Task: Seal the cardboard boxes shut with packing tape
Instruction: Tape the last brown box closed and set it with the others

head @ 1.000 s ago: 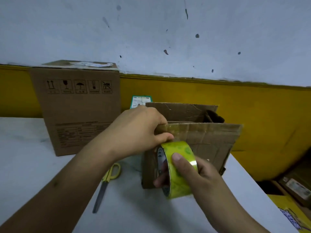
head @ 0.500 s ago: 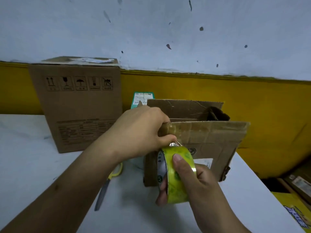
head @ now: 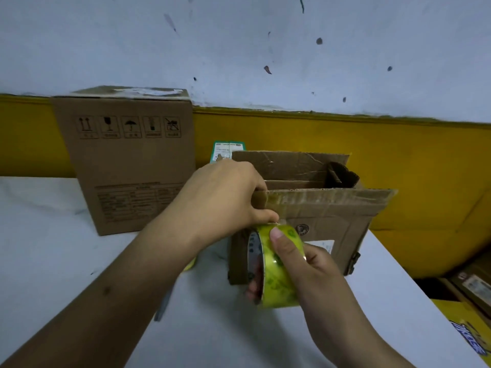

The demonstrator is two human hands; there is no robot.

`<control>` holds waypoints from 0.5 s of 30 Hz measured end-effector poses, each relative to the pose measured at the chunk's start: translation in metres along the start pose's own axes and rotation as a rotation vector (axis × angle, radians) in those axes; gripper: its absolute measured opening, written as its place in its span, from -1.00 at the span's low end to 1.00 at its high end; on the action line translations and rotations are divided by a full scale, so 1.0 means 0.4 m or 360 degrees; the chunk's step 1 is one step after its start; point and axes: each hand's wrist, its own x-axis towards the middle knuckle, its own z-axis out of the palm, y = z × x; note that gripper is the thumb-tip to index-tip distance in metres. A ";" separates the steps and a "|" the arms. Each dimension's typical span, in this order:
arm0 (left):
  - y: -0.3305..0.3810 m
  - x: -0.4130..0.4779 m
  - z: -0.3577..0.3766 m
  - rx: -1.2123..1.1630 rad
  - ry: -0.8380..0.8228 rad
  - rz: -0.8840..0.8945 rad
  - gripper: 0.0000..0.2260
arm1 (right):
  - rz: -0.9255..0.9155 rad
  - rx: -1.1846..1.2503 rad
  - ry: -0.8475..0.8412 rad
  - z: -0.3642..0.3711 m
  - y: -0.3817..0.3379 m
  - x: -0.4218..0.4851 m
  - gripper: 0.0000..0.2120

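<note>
Left hand (head: 225, 197) was clamped on the near flap of the open box (head: 326, 224), at its left corner. The fingers were curled over the edge and hidden behind it, with the thumb on the front face.

Right hand (head: 305, 264) was wrapped round the tape roll (head: 276, 277). The thumb was laid across the yellow-green outer face, and fingertips were showing at the core on the left.

The roll was held on edge, off the counter (head: 53, 248), just in front of the open box, its top touching the left thumb. A scrap of clear tape was glimpsed there (whether stuck to the flap could not be told).

Hidden or cut off:
- The open box's interior was blocked by the raised near flap, and its lower-left front was covered by the roll and hands.
- The white label on its front was half hidden by the right hand.
- The scissors (head: 161, 308) were mostly covered by the left forearm; only a bit of yellow handle and grey blade was seen.
- The lower part of the green-edged card (head: 227, 150) was hidden behind the left hand.
- The print on the tall box (head: 127, 160), closed at left rear, was too blurred to read.
- The cartons (head: 475, 285) below the counter were cropped at the right edge.
</note>
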 end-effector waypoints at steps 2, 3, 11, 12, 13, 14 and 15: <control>-0.007 -0.016 -0.007 0.0047 0.0007 0.0088 -0.60 | -0.0194 -0.0296 0.0221 -0.004 0.006 -0.004 -0.42; -0.014 -0.031 -0.013 -0.0006 0.0005 0.0115 -0.49 | -0.0330 -0.0468 0.0337 -0.009 0.006 -0.008 -0.41; -0.193 -0.228 0.122 -0.0623 0.0226 -0.1260 -0.61 | -0.1129 -0.1364 0.1009 -0.076 -0.019 -0.006 -0.61; -0.202 -0.245 0.150 -0.0573 -0.0010 -0.1320 -0.54 | -0.1308 -0.1378 0.0979 -0.062 -0.024 -0.019 -0.68; -0.206 -0.256 0.173 -0.0496 -0.0235 -0.1328 -0.49 | -0.1496 -0.1409 0.0918 -0.044 -0.027 -0.035 -0.70; -0.206 -0.262 0.188 -0.0412 -0.0427 -0.1298 -0.49 | -0.1677 -0.1457 0.0820 -0.025 -0.024 -0.048 -0.69; -0.204 -0.265 0.196 -0.0360 -0.0571 -0.1251 -0.54 | -0.1838 -0.1500 0.0683 -0.003 -0.017 -0.061 -0.67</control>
